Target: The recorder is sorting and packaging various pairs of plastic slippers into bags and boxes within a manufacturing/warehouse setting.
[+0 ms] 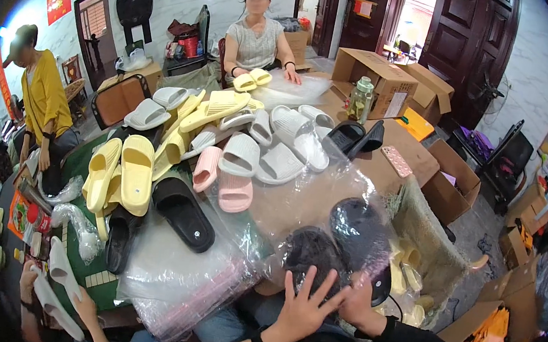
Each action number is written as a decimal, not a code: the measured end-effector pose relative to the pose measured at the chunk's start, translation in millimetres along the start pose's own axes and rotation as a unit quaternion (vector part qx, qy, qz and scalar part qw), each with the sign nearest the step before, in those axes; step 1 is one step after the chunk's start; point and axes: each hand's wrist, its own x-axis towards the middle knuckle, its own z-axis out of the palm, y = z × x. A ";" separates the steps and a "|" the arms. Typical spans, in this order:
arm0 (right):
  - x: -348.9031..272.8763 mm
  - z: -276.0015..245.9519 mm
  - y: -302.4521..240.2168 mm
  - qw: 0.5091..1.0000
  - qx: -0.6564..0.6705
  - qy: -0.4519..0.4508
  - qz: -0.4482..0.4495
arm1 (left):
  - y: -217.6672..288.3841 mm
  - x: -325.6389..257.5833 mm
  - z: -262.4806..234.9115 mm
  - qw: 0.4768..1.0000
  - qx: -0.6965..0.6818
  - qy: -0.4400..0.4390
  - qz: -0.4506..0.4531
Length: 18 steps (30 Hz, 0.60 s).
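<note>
The person's left hand (308,305) is at the near side of the table (304,204), with the fingers spread wide apart, and it lies on a clear plastic bag (266,249). Through the plastic two dark slippers (356,226) can be seen, one a little farther and more to the right than the other. The right hand (364,310) is just beside, on the right, with the fingers bent close together at the bag; whether they grip the plastic, I cannot tell. To the left of the bag, a black slipper (184,215) rests on a stack of clear bags (170,273). Farther away lies a heap of grey slippers (280,163), yellow slippers (135,173) and pink slippers (235,192). At the near left, a co-worker's hands hold white slippers (50,298).
</note>
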 end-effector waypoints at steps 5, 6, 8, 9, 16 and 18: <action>7.8 45.9 9.3 0.995 -0.029 -0.094 0.024 | -25.4 -0.6 14.6 0.998 0.053 -0.024 -0.027; 19.9 38.7 0.9 0.986 -0.011 -0.162 0.042 | -32.1 -1.3 12.4 0.997 0.062 -0.038 -0.023; 18.9 52.0 3.3 0.996 -0.003 -0.084 -0.027 | -37.9 -4.0 6.0 0.998 0.041 -0.042 -0.033; 22.2 54.4 3.6 0.996 0.000 -0.086 -0.034 | -42.7 -4.2 2.3 0.997 0.045 -0.051 -0.037; 45.8 73.5 -1.2 0.993 0.031 -0.102 0.055 | -56.2 -10.7 -8.4 0.993 0.066 -0.051 -0.085; 57.3 79.8 -1.4 0.994 0.016 0.019 -0.102 | -55.3 -11.0 -6.8 0.994 0.066 -0.056 -0.066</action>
